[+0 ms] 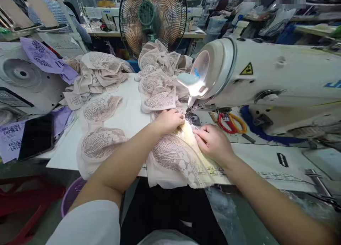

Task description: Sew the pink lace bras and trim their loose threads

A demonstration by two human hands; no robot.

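A beige lace bra (173, 154) lies under the needle area of a white sewing machine (255, 74), its near cup hanging slightly over the table's front edge. My left hand (169, 122) presses on the bra just left of the presser foot (189, 113), fingers curled into the fabric. On the other side, my right hand (214, 142) pinches the edge of the bra between thumb and forefinger, close to the foot. The machine's lamp lights this spot brightly. Fabric and knuckles partly hide the fingertips of both hands.
Another lace bra (102, 143) lies left of my forearm. Piles of bras (99, 72) sit behind it and before a large fan (153, 19). A phone (37, 136) rests on purple papers at left. Red-and-yellow-handled scissors (231, 123) lie beneath the machine arm. People sit farther back.
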